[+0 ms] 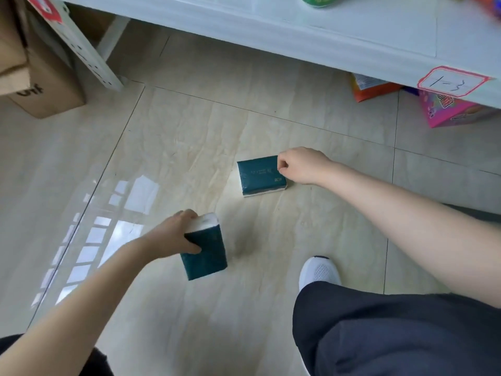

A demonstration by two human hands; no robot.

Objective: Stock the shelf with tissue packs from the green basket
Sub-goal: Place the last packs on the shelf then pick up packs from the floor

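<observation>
Nearest to me, the person's leg in dark trousers is bending forward, and a white shoe is standing flat on the pale tiled floor. Just left of the shoe, the left hand is holding the near tissue pack clear of the floor, its fingers curling over the white end and the thumb pressing on the dark green face. Farther out, the right hand is reaching down to the far tissue pack, which is lying flat on the floor; its curled fingers are clamping on the pack's right end. At the far left a cardboard box is sitting beside a white shelf post. Across the far side the white shelf is running left to right, wearing a pink-edged label on its front edge. A pink box and an orange pack are lying beneath it.
</observation>
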